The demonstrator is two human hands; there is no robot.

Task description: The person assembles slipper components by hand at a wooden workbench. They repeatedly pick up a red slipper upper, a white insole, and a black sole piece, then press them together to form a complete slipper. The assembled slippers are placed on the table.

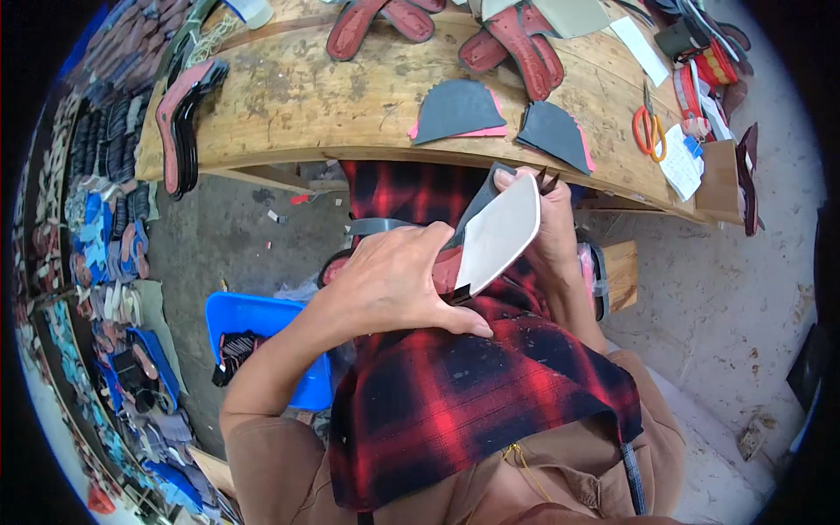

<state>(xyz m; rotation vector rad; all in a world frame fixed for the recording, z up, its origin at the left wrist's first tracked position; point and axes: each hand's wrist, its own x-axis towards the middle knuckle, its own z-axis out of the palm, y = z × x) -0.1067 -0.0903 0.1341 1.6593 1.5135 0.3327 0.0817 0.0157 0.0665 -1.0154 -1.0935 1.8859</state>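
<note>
A worn wooden bench [289, 109], shoe soles [530, 61] and scissors [648, 133] mark a footwear workshop.

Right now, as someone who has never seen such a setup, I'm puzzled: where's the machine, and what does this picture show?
There is no machine here, only a person's two bare hands. The picture comes from a camera worn on the head, looking down; its wide lens bends straight edges and leaves dark corners.

The left hand and right hand hold a sole-shaped piece, reddish with a pale end, above a checkered cloth over the person's lap.

Beyond, on the wooden table, lie two dark curved pieces with pink edges, reddish sole pieces and orange-handled scissors. A blue bin stands below, to the left.
</note>
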